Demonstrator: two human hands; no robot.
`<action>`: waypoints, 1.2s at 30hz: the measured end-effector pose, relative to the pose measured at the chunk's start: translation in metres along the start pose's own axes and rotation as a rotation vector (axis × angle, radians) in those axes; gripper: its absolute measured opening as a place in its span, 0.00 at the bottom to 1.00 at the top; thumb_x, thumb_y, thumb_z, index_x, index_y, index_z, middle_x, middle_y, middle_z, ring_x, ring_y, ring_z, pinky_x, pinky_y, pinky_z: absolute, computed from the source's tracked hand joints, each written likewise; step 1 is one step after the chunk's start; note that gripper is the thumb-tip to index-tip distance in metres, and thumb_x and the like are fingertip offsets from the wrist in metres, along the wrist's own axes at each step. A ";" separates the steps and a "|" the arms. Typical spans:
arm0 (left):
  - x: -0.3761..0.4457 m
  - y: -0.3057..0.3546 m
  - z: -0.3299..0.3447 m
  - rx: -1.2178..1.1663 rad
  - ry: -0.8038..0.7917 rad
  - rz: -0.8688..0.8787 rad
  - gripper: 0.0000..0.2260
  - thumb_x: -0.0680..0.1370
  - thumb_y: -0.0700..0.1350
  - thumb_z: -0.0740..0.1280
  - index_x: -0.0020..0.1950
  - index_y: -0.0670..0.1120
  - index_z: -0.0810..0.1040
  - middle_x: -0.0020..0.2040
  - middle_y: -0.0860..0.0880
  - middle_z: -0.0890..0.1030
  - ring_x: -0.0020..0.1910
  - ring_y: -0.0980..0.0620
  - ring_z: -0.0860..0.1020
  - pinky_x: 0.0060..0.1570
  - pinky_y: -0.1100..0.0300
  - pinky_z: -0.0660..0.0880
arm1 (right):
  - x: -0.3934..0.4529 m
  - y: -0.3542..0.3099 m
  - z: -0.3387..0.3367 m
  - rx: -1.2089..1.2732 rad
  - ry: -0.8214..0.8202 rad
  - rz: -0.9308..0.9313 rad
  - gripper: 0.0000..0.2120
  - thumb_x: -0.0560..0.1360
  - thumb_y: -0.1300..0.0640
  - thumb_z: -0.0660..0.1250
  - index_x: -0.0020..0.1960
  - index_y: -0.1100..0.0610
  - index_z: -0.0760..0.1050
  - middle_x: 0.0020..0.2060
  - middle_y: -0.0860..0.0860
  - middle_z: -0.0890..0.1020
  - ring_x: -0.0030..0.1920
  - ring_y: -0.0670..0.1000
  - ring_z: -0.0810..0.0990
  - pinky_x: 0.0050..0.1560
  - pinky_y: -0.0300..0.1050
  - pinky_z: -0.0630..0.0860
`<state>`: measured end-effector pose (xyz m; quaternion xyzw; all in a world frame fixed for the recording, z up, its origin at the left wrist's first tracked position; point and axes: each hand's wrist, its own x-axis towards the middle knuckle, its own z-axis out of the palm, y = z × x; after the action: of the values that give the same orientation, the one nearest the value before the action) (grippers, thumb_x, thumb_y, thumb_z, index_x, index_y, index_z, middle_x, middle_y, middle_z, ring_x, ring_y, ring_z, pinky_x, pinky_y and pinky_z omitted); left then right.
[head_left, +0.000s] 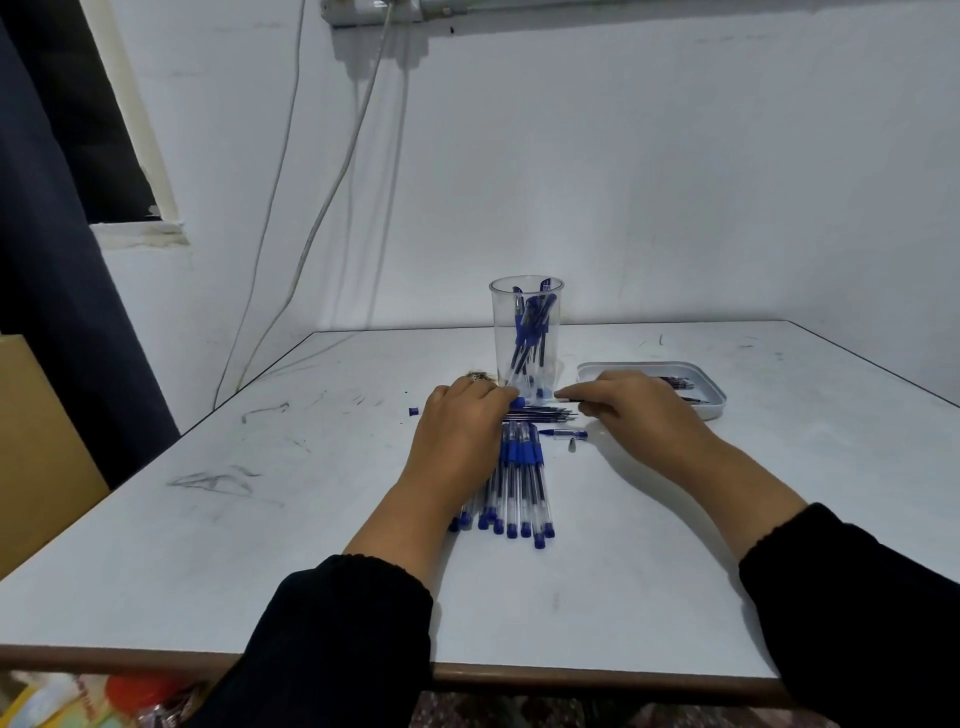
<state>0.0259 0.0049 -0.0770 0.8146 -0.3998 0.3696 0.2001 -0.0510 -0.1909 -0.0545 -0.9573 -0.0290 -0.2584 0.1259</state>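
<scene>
Left hand (462, 415) and right hand (623, 405) pinch one pen barrel (563, 399) just before the cup (525, 332). Risk: a slip scatters the loose refills (550, 414) beneath or tips the cup.

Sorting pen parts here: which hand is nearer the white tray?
Right. The right hand is just left of the white tray; the left hand is farther left, over the pens.
</scene>
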 end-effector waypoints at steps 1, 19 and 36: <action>0.000 0.000 0.000 -0.002 -0.001 0.003 0.18 0.68 0.28 0.71 0.54 0.43 0.81 0.45 0.46 0.82 0.44 0.44 0.78 0.43 0.52 0.72 | 0.000 -0.002 0.000 -0.012 0.001 -0.006 0.16 0.79 0.60 0.62 0.64 0.48 0.78 0.47 0.51 0.82 0.51 0.53 0.79 0.49 0.47 0.74; 0.000 0.002 -0.002 -0.044 -0.033 0.000 0.14 0.72 0.32 0.68 0.55 0.45 0.80 0.47 0.48 0.82 0.46 0.45 0.77 0.43 0.54 0.69 | -0.001 -0.001 0.004 -0.046 0.051 -0.038 0.15 0.80 0.57 0.63 0.63 0.47 0.78 0.45 0.51 0.82 0.48 0.54 0.78 0.43 0.45 0.69; 0.001 0.004 -0.002 -0.073 -0.051 0.043 0.12 0.74 0.33 0.68 0.55 0.45 0.80 0.46 0.47 0.82 0.46 0.45 0.76 0.45 0.52 0.70 | -0.004 -0.013 0.004 -0.011 0.001 -0.059 0.15 0.81 0.53 0.59 0.65 0.47 0.76 0.47 0.51 0.82 0.52 0.53 0.76 0.54 0.46 0.65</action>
<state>0.0223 0.0037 -0.0751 0.8072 -0.4352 0.3380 0.2114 -0.0544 -0.1775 -0.0571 -0.9567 -0.0558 -0.2625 0.1132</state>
